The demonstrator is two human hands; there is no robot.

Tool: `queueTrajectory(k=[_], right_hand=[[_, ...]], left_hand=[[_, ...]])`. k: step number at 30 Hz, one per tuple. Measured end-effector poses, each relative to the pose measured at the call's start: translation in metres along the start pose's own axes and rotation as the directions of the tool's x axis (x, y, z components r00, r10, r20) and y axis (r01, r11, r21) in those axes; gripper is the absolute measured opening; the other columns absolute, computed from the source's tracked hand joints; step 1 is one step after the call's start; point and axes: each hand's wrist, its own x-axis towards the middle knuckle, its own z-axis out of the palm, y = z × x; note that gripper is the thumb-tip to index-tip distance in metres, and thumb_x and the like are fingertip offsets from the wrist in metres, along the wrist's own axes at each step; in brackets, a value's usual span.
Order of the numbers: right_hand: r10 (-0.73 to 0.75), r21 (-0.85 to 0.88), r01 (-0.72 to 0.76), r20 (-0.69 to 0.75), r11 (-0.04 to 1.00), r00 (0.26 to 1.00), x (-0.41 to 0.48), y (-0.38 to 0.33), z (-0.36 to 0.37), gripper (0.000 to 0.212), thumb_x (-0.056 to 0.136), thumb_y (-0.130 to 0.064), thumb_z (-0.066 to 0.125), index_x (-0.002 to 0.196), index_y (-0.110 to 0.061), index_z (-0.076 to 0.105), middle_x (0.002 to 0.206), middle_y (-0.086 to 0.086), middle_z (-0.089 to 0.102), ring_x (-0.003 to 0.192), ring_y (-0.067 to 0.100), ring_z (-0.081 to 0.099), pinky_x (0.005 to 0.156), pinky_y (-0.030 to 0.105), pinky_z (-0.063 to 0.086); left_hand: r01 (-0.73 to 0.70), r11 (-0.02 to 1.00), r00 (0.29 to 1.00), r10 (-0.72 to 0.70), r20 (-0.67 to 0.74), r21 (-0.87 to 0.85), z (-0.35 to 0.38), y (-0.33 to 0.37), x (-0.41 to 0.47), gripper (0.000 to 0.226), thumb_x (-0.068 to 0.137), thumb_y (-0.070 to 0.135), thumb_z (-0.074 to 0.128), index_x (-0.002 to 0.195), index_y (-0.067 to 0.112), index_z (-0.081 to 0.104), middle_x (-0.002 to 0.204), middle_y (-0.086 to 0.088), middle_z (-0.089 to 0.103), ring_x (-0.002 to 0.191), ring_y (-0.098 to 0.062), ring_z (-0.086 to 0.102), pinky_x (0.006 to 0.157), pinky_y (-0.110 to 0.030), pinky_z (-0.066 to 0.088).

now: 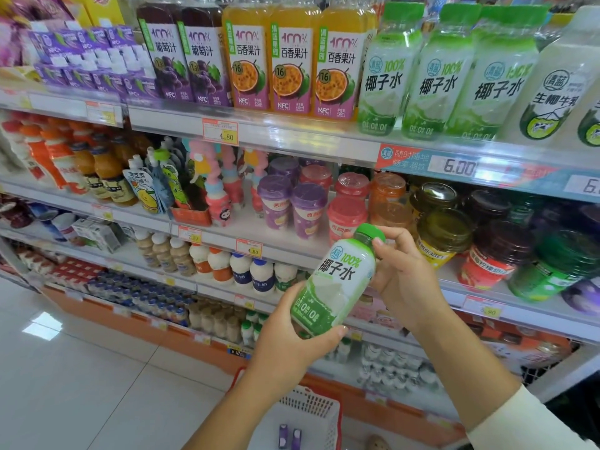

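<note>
Bottle: coconut water bottle (337,280), smooth plastic, rounded, green cap (tilted), in front of the shelf (292,251).
Left hand (292,332): curled round its base.
Right hand (406,274): fingers pinch its cap end.
Basket: white mesh basket (311,414) below the bottle.

Both hands hold a coconut water bottle (337,280), tilted with its green cap up and to the right. The left hand (292,332) cups the base from below, thumb across the lower label. The right hand (402,274) grips the neck just under the cap. Below the grip sits a white basket (311,414) with what look like two small purple cartons (289,436).
</note>
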Motion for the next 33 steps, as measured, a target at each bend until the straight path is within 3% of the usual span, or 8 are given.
queueTrajectory(k=[4, 8, 11, 18, 20, 23, 28, 33], right_hand=[[-0.013, -0.147, 0.008, -0.033, 0.989, 0.999, -0.001, -0.009, 0.0, 0.012, 0.092, -0.014, 0.059, 0.103, -0.016, 0.057, 0.113, 0.012, 0.067, 0.081, 0.024, 0.069, 0.061, 0.038, 0.057], [-0.079, -0.351, 0.059, -0.043, 0.934, 0.996, 0.0, -0.043, 0.008, 0.033, 0.074, -0.027, 0.074, 0.099, -0.014, 0.055, 0.098, 0.008, 0.072, 0.081, 0.028, 0.072, 0.065, 0.043, 0.057], [-0.125, -0.42, 0.128, 0.035, 0.898, 0.992, 0.005, -0.088, 0.017, 0.037, 0.067, -0.029, 0.076, 0.094, -0.016, 0.053, 0.089, 0.008, 0.074, 0.076, 0.028, 0.07, 0.067, 0.046, 0.058], [-0.267, -0.581, 0.376, 0.268, 0.722, 0.926, 0.026, -0.219, 0.033, 0.026, 0.081, -0.015, 0.071, 0.104, -0.021, 0.06, 0.098, 0.011, 0.073, 0.079, 0.022, 0.073, 0.06, 0.037, 0.062], [-0.312, -0.616, 0.458, 0.337, 0.641, 0.889, 0.031, -0.259, 0.037, 0.032, 0.078, -0.018, 0.071, 0.108, -0.023, 0.062, 0.098, 0.009, 0.073, 0.079, 0.021, 0.073, 0.062, 0.038, 0.062], [-0.383, -0.63, 0.563, 0.413, 0.535, 0.826, 0.037, -0.316, 0.044, 0.042, 0.074, -0.022, 0.072, 0.115, -0.023, 0.063, 0.105, 0.008, 0.073, 0.086, 0.024, 0.073, 0.065, 0.038, 0.062], [-0.525, -0.674, 0.667, 0.46, 0.319, 0.716, 0.057, -0.397, 0.056, 0.029, 0.09, -0.018, 0.065, 0.116, -0.029, 0.063, 0.104, -0.001, 0.073, 0.086, 0.019, 0.072, 0.071, 0.038, 0.061], [-0.482, -0.77, 0.612, 0.474, 0.181, 0.738, 0.096, -0.426, 0.057, 0.036, 0.092, -0.019, 0.063, 0.125, -0.034, 0.062, 0.11, -0.007, 0.07, 0.092, 0.015, 0.072, 0.071, 0.031, 0.062]], left_hand=[[-0.022, 0.999, 0.999, 0.023, -0.037, 0.032, 0.0, 0.006, 0.003, 0.063, 0.076, 0.015, 0.083, 0.123, 0.041, 0.05, 0.104, 0.028, 0.066, 0.094, 0.003, 0.066, 0.074, -0.016, 0.052], [-0.082, 0.993, 0.995, 0.087, -0.054, 0.082, 0.001, 0.018, 0.015, 0.067, 0.075, 0.021, 0.085, 0.126, 0.044, 0.048, 0.109, 0.027, 0.064, 0.098, 0.004, 0.065, 0.079, -0.019, 0.054], [-0.157, 0.984, 0.987, 0.16, -0.027, 0.084, 0.008, 0.042, 0.03, 0.072, 0.073, 0.027, 0.086, 0.127, 0.048, 0.044, 0.112, 0.033, 0.061, 0.1, 0.008, 0.063, 0.079, -0.013, 0.051], [-0.374, 0.907, 0.925, 0.38, 0.003, 0.193, 0.03, 0.134, 0.086, 0.076, 0.064, 0.06, 0.083, 0.122, 0.06, 0.034, 0.115, 0.044, 0.054, 0.105, 0.019, 0.055, 0.079, -0.005, 0.044], [-0.444, 0.818, 0.88, 0.475, 0.006, 0.366, 0.034, 0.163, 0.104, 0.085, 0.061, 0.073, 0.074, 0.131, 0.063, 0.028, 0.125, 0.038, 0.053, 0.114, 0.016, 0.049, 0.09, -0.012, 0.043], [-0.508, 0.601, 0.785, 0.618, 0.045, 0.617, 0.037, 0.207, 0.129, 0.099, 0.071, 0.066, 0.073, 0.151, 0.043, 0.019, 0.146, 0.022, 0.038, 0.132, 0.001, 0.033, 0.111, -0.026, 0.031], [-0.46, 0.335, 0.68, 0.729, 0.083, 0.823, 0.033, 0.268, 0.168, 0.081, 0.085, 0.057, 0.063, 0.152, 0.034, 0.023, 0.152, 0.01, 0.036, 0.138, -0.01, 0.029, 0.113, -0.029, 0.024], [-0.442, 0.134, 0.66, 0.718, 0.22, 0.887, 0.036, 0.287, 0.2, 0.065, 0.095, 0.053, 0.051, 0.152, 0.033, 0.027, 0.156, 0.008, 0.033, 0.142, -0.013, 0.029, 0.117, -0.035, 0.025]])
